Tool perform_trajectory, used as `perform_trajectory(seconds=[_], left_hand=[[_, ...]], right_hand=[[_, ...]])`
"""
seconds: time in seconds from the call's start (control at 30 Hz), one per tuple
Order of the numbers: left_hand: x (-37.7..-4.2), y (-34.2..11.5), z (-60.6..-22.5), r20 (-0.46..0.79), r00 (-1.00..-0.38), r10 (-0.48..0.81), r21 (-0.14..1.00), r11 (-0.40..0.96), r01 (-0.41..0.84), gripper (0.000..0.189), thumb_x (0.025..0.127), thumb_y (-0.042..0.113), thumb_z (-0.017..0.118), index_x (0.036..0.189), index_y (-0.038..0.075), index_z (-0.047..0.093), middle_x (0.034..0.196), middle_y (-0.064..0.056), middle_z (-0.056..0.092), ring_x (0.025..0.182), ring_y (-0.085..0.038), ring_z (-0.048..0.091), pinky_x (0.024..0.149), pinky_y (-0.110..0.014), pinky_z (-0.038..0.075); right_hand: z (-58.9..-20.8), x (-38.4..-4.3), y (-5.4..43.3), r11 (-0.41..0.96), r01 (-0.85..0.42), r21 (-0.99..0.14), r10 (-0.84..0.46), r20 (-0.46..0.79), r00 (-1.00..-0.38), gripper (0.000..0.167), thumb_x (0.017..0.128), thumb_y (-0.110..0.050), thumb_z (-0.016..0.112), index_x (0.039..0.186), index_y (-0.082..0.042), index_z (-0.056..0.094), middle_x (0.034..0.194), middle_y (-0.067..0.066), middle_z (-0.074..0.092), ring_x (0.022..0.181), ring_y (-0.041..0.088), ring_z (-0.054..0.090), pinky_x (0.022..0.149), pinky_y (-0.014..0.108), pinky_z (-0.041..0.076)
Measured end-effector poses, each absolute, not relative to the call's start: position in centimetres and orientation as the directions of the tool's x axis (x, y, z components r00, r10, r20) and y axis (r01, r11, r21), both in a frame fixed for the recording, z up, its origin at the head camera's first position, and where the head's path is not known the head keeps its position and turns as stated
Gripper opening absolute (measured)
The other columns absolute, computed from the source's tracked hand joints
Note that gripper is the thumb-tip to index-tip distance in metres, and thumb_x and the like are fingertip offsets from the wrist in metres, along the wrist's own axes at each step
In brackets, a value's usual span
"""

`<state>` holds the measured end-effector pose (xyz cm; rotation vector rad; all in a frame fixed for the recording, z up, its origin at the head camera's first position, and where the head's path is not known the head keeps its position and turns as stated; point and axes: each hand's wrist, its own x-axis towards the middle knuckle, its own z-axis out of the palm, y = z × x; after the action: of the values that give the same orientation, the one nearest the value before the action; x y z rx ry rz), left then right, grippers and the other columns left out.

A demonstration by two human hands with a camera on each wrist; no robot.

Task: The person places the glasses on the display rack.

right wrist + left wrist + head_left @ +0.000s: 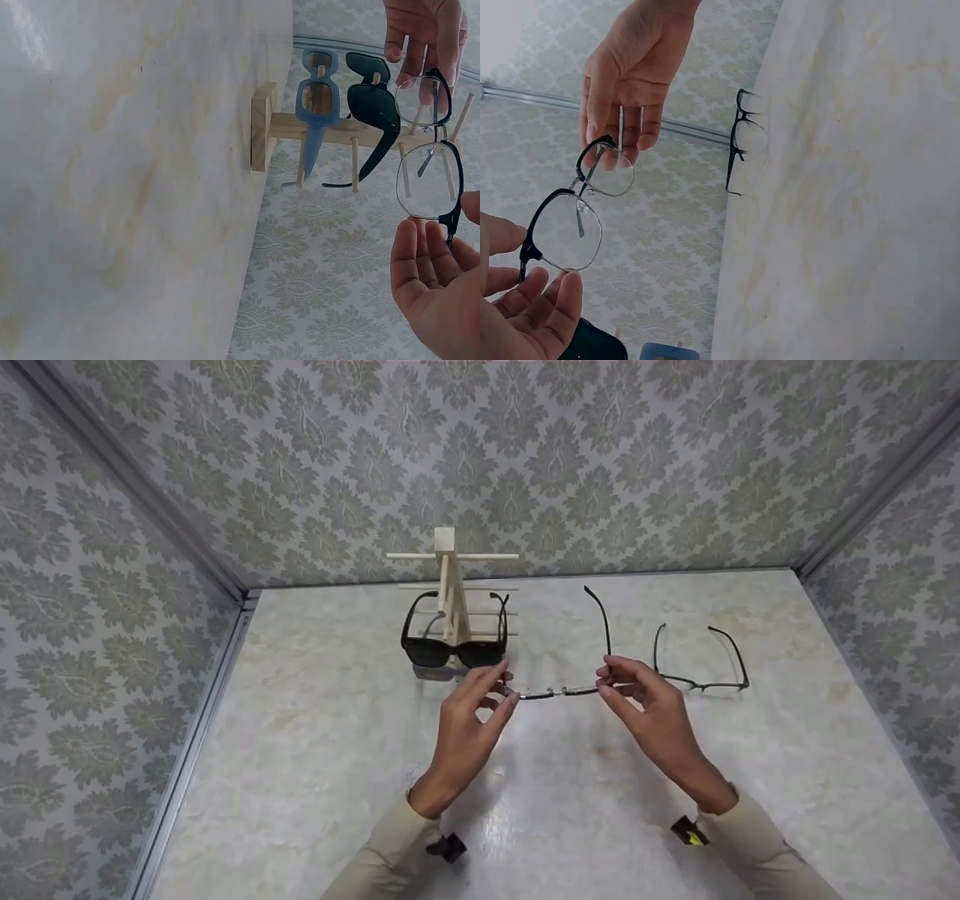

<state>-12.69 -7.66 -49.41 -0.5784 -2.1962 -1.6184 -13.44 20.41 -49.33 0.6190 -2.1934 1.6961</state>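
Note:
Both hands hold a pair of eyeglasses (581, 691) with black upper rims and thin metal lower rims, raised in front of the wooden display stand. My left hand (465, 731) pinches the left end of the frame between thumb and fingers. At the other end, the right hand (660, 724) pinches the frame near its hinge, and the dark temple there points away, unfolded. In the right wrist view the clear lenses overlap the upper pegs of the stand. Black sunglasses (427, 652) hang on the stand, close beyond the left fingertips.
The wooden stand (445, 542) has thin pegs on both sides. Blue-framed sunglasses (331, 118) hang below the black pair. Another pair of black-framed eyeglasses (726, 685) rests on the marbled table (315, 780), temples unfolded, beyond the right hand. Patterned walls (480, 457) enclose the table's back and sides.

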Motion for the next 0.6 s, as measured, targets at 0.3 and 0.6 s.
perform_trajectory(seconds=[0.3, 0.6], left_hand=[[-12.2, -8.7, -48.8, 0.574, -0.813, 0.094, 0.774, 0.26, 0.577, 0.048, 0.101, -0.001, 0.079, 0.147, -0.005, 0.066, 0.126, -0.021, 0.072, 0.105, -0.023, 0.076, 0.081, -0.031, 0.065], [-11.7, -10.0, -48.5, 0.61, -0.79, 0.057, 0.752, 0.275, 0.6, 0.05, 0.098, -0.004, 0.08, 0.147, -0.003, 0.068, 0.126, -0.014, 0.073, 0.102, -0.024, 0.076, 0.08, -0.03, 0.065]], right_hand=[[-48.7, -13.7, 19.3, 0.206, -0.504, -0.839, -0.18, 0.474, -0.862, 0.043, 0.104, 0.005, 0.073, 0.145, -0.002, 0.067, 0.128, 0.016, 0.073, 0.114, 0.024, 0.073, 0.098, 0.027, 0.06], [-47.9, -13.5, 18.1, 0.2, -0.48, -0.854, -0.2, 0.444, -0.874, 0.042, 0.105, 0.0, 0.073, 0.146, -0.003, 0.067, 0.13, 0.016, 0.073, 0.116, 0.025, 0.072, 0.1, 0.027, 0.058]])
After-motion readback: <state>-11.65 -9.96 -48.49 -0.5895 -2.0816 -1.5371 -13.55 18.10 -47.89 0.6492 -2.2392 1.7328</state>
